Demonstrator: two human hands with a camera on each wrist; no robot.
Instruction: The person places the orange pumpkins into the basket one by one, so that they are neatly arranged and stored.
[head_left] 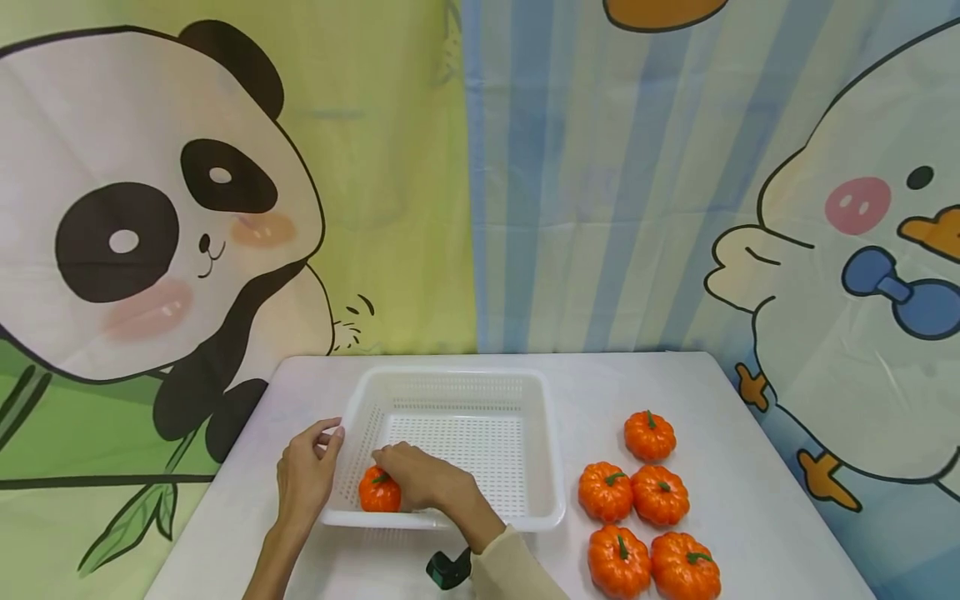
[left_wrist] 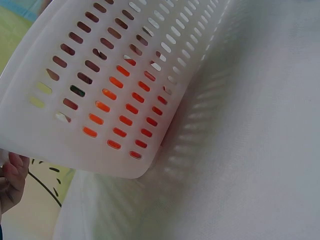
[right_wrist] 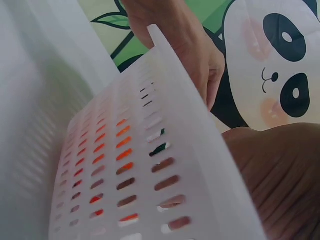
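- The small pumpkin (head_left: 378, 492) is orange and round with a green stem.
- The right hand (head_left: 420, 477) curls its fingers on the pumpkin.
- The left hand (head_left: 306, 475) grips the white basket's (head_left: 551, 467) left rim.
- The pumpkin sits in the basket's near left corner, under the right hand, on the white surface (head_left: 720, 500).

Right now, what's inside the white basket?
One orange pumpkin in the basket's near-left corner, with the right hand resting over it. The rest of the floor shows bare mesh. The hand covers part of the pumpkin and the floor beneath it.
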